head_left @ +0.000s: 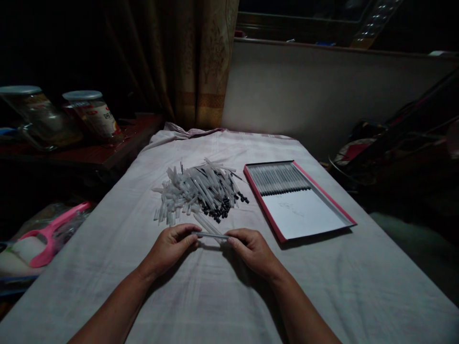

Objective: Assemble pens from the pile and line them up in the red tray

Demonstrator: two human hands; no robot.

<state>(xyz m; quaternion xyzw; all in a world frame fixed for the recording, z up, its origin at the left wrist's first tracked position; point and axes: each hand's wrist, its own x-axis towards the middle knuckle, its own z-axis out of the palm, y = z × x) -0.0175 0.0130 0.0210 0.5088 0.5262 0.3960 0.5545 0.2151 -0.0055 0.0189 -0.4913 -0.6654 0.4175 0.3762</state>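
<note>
My left hand (172,246) and my right hand (251,248) each pinch one end of a single pen (211,235), which lies level between them just above the white cloth (215,296). Right behind the hands sits a loose pile of pens and clear caps (199,191), black tips toward the right. To the right lies a flat red-rimmed box (340,215) with a neat row of pens (278,179) filling its far half; the near half shows bare white.
Two lidded jars (93,114) stand on a dark wooden shelf at the left. A pink plastic handle (53,231) lies on clutter at the lower left. A curtain (201,62) hangs behind the table, and dark bags lie at the right.
</note>
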